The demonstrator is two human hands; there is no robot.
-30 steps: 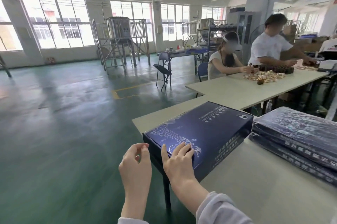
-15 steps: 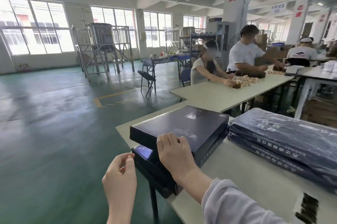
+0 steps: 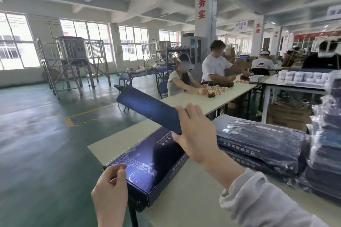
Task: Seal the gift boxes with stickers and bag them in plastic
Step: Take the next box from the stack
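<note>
Right hand (image 3: 195, 134) grips the near end of the raised gift box (image 3: 147, 106), dark blue and tilted in the air. Beneath it the flat gift box (image 3: 145, 164) lies at the surface (image 3: 193, 201) edge. Left hand (image 3: 110, 189) is at its near corner, thumb against fingers (image 3: 120, 167); anything pinched cannot be determined. Plastic-bagged boxes (image 3: 258, 141) are stacked just beside, to the right.

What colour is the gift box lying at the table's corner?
The gift box is dark navy with a pale line drawing on top; head view.
</note>
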